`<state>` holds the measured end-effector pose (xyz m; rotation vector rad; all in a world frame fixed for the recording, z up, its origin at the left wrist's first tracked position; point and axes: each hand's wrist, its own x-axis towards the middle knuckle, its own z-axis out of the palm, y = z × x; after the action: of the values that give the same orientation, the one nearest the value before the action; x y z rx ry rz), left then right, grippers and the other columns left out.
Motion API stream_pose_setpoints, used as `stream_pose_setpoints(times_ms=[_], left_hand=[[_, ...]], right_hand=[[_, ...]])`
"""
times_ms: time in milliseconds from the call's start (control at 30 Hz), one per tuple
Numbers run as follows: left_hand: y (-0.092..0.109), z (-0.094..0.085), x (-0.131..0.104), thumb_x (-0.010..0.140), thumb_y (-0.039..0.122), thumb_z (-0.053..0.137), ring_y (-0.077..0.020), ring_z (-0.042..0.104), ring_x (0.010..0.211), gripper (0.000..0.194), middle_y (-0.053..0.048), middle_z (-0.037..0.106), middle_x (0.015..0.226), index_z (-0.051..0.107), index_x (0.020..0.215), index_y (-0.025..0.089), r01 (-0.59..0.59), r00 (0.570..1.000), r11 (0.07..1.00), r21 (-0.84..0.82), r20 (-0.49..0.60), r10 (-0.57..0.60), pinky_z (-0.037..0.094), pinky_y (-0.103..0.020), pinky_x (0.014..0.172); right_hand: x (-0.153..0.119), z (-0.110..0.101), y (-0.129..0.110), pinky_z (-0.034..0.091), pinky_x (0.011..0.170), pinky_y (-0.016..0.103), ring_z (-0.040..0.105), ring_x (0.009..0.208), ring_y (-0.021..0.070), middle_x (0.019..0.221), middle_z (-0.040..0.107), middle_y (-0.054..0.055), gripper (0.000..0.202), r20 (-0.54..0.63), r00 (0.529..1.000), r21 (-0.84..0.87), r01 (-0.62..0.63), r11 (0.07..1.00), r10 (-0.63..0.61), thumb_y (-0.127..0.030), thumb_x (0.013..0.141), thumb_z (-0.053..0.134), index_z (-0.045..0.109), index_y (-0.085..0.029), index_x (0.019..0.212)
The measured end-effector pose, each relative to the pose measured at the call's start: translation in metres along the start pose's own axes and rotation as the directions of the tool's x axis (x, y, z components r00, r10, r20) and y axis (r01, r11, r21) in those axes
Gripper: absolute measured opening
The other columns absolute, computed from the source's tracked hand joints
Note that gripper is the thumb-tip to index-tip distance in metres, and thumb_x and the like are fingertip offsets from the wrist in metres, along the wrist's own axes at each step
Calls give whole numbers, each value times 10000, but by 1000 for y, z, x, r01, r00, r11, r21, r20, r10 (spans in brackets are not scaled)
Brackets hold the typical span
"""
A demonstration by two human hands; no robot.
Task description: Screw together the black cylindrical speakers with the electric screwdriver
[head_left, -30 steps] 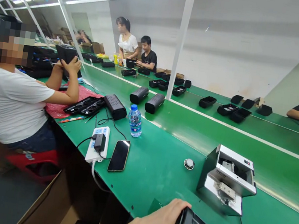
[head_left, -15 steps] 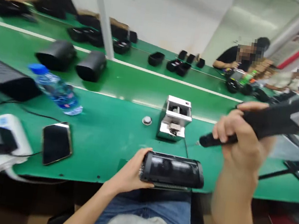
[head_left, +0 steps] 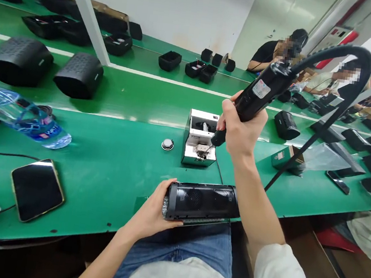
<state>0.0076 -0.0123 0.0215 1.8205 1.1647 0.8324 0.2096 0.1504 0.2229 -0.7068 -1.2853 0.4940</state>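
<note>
Right grip (head_left: 243,127) clenched around screwdriver (head_left: 263,89), bit (head_left: 208,150) at silver box (head_left: 194,137); left grip (head_left: 153,207) clasping black casing (head_left: 202,201).

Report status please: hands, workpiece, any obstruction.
Left hand grips black housing. Right hand holds corded screwdriver, bit at silver box. Right forearm covers housing's right end.
</note>
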Motion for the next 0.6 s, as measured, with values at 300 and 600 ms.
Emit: stream_pose_setpoints(times_ms=[300,600], left_hand=[[-1,0,0,783,287,983,-415,592,1506,1096,-167,501,1653,307,1646,323,-6,1000,1000,-1,11,6,505,-618,1261],[-5,0,1,820,322,957,-400,586,1502,1050,-147,506,1638,309,1646,338,-19,1000,1000,20,13,19,506,-602,1262]], right_hand=[[1,0,1,448,366,285,481,389,91,606,515,-95,199,-15,1000,52,-1,999,2,-247,885,813,623,-281,838],[-6,-21,-9,420,358,268,470,368,84,579,512,-115,242,50,996,72,-80,994,77,-298,869,872,632,-270,857]])
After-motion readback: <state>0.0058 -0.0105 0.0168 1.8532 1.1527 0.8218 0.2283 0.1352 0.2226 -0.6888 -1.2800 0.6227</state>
